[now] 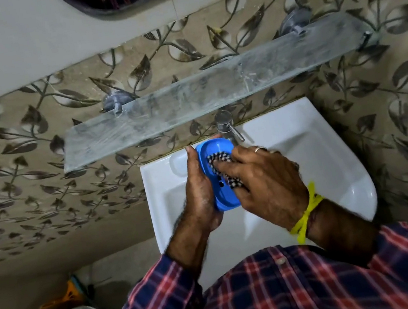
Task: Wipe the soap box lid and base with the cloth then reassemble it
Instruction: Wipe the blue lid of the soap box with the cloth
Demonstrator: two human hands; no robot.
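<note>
The blue tray [219, 178] was gripped steady by the left hand [197, 185] so the cloth [219, 164], pinched under the right hand [263, 179], could be rubbed inside.

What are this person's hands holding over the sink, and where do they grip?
Left hand grips the blue soap box piece along its left edge; right hand presses the checked cloth inside it.

Blue oval soap box base [221, 178], hollow side up, with crumpled black-and-white checked cloth [222, 163] inside it.
</note>
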